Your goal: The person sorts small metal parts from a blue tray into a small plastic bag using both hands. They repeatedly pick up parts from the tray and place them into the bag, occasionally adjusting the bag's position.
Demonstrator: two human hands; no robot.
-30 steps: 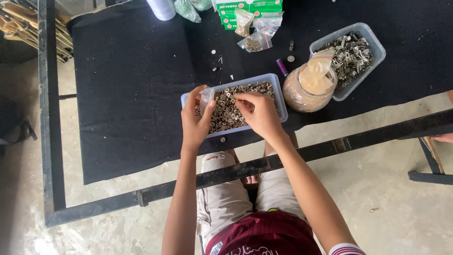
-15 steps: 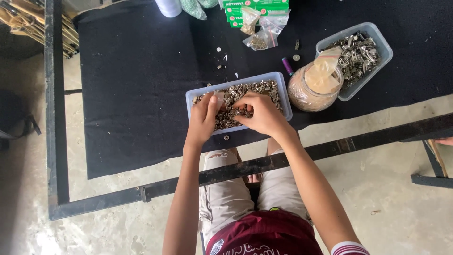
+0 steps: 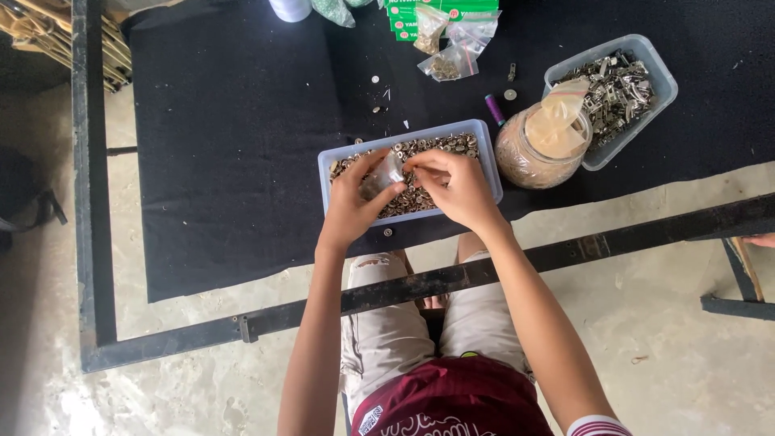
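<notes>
A pale blue plastic tray (image 3: 486,149) full of small metal buttons stands on the black cloth in front of me. My left hand (image 3: 353,203) holds a small clear plastic bag (image 3: 385,174) over the tray. My right hand (image 3: 457,187) is beside it with its fingertips pinched at the bag's mouth, over the buttons. What is between the right fingertips is too small to tell.
A clear jar (image 3: 539,145) with a bag stuffed in its top stands right of the tray. A second tray (image 3: 654,77) of metal clasps sits behind it. Small bags (image 3: 452,48), green boxes (image 3: 412,12) and loose buttons (image 3: 375,81) lie farther back. A black metal bar (image 3: 613,242) crosses in front.
My left hand has lifted the clear bag up over the tray and my right hand has come to its mouth. The view has shifted slightly.
</notes>
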